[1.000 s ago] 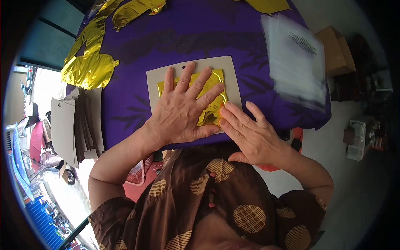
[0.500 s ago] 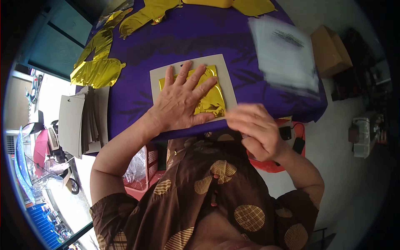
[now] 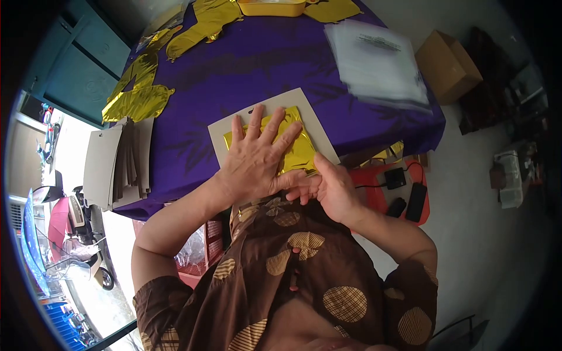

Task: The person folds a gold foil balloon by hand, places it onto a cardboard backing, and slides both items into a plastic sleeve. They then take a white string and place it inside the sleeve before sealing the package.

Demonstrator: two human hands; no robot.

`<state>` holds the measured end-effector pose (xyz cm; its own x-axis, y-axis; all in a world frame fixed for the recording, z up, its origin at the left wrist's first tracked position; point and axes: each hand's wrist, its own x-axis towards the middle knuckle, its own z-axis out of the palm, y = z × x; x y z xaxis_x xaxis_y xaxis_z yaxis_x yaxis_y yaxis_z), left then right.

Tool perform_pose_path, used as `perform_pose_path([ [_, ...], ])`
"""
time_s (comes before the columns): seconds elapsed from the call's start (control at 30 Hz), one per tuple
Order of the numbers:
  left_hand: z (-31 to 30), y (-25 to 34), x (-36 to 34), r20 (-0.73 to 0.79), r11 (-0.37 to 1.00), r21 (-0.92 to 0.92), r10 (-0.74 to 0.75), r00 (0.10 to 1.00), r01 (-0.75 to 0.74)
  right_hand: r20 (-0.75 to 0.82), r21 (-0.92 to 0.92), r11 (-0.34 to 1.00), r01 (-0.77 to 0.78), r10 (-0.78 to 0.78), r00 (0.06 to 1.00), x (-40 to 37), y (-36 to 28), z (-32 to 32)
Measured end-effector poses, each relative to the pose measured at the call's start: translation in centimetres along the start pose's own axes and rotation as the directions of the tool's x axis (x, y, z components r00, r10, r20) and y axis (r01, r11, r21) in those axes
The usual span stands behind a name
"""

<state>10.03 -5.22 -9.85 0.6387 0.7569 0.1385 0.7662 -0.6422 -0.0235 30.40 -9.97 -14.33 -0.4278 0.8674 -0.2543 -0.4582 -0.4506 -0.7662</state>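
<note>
A grey cardboard sheet (image 3: pixel 319 124) with a small hole near its far edge lies at the near edge of the table. On it rests a folded piece of shiny gold foil (image 3: pixel 302 151), which looks like a flat foil balloon. My left hand (image 3: pixel 256 158) presses down on the foil, palm flat and fingers spread, hiding its left part. At the near right corner, my right hand (image 3: pixel 331 190) has its thumb on top of the cardboard and its fingers curled below the edge, pinching it. The right fingertips are close to my left thumb.
Purple cloth covers the table (image 3: pixel 193 128). Grey cardboard sheets (image 3: pixel 120 167) stack at left. Flat gold foil balloons (image 3: pixel 140 102) lie at far left, near a yellow tray (image 3: pixel 272 8). Clear plastic bags (image 3: pixel 380 67) pile at right, beside a cardboard box (image 3: pixel 448 67). A red stool (image 3: pixel 374 202) holds black devices.
My right hand has moved left from beside the sheet and now grips its near right corner. The sheet has shifted slightly toward me and turned a little. My left hand stays flat on the foil.
</note>
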Motion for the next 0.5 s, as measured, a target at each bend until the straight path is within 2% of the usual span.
perform_pose_path([
  [0.1, 0.1, 0.2, -0.1, -0.019, 1.0, -0.005, -0.009, 1.0, 0.009, -0.12, 0.025, 0.999, 0.026, -0.023, 0.992, 0.1, 0.3, 0.8],
  [0.3, 0.5, 0.1, -0.3, -0.049, 1.0, -0.023, -0.015, 0.999, 0.014, -0.155, -0.079, 0.993, 0.087, -0.098, 0.983, 0.9, 1.1, 0.7],
  [0.4, 0.6, 0.1, -0.3, -0.055, 0.999, -0.032, -0.015, 0.998, 0.013, -0.114, 0.085, 0.989, 0.125, -0.115, 0.987, 0.7, 1.9, 1.0],
  [0.5, 0.6, 0.1, -0.3, -0.055, 0.999, -0.036, -0.021, 0.998, 0.019, -0.103, 0.152, 0.978, 0.142, -0.127, 0.987, 1.0, 2.2, 1.3],
])
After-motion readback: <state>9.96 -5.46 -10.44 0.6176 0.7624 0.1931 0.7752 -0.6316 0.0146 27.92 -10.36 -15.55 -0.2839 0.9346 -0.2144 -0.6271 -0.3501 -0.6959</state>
